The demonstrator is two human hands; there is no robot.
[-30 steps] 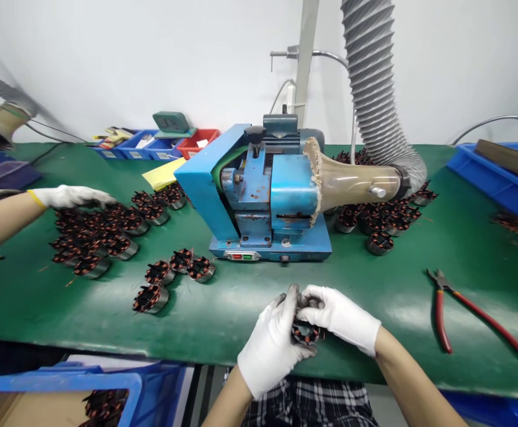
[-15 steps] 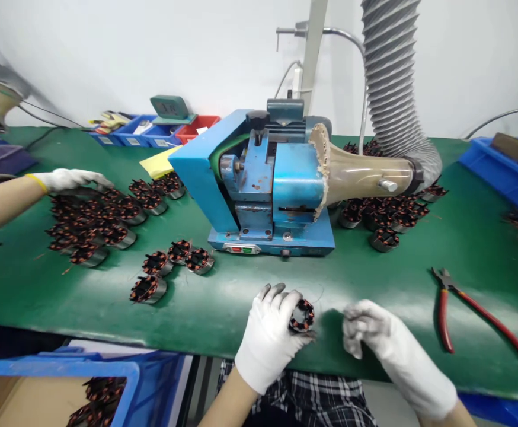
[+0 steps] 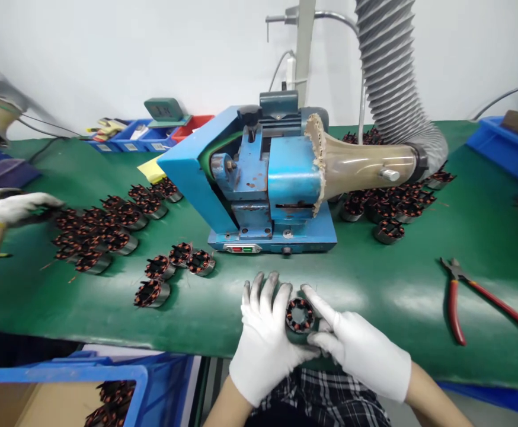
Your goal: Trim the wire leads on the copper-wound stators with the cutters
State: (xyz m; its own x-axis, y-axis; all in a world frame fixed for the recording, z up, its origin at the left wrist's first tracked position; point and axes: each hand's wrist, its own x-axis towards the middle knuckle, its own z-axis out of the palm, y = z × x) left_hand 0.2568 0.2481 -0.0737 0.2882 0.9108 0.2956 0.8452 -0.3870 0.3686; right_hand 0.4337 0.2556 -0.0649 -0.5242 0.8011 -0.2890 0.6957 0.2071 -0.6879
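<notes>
A wound motor stator (image 3: 300, 315), a ring with copper coils and black insulation, sits at the front of the green bench with its open centre facing up. My left hand (image 3: 265, 332), in a white glove with grey-stained fingertips, curves around its left side between forefinger and thumb. From the right, my right hand (image 3: 352, 347), gloved too, has its forefinger along the upper right rim and its thumb at the lower right. The undersides of both hands are hidden. To the right lie red-handled cutting pliers (image 3: 457, 276), their jaws pointing away from me.
A blue belt machine (image 3: 294, 169) with a clear duct and grey hose (image 3: 387, 71) stands behind. Stators are grouped left (image 3: 108, 222) and right (image 3: 387, 207), several nearer (image 3: 156, 293). Another person's gloved hand (image 3: 23, 206) is far left. A blue crate (image 3: 141, 385) sits front left.
My right hand has moved left to the stator and its curled fingers have opened around it. The other person's hand has drawn back left from the stators. The view has shifted slightly.
</notes>
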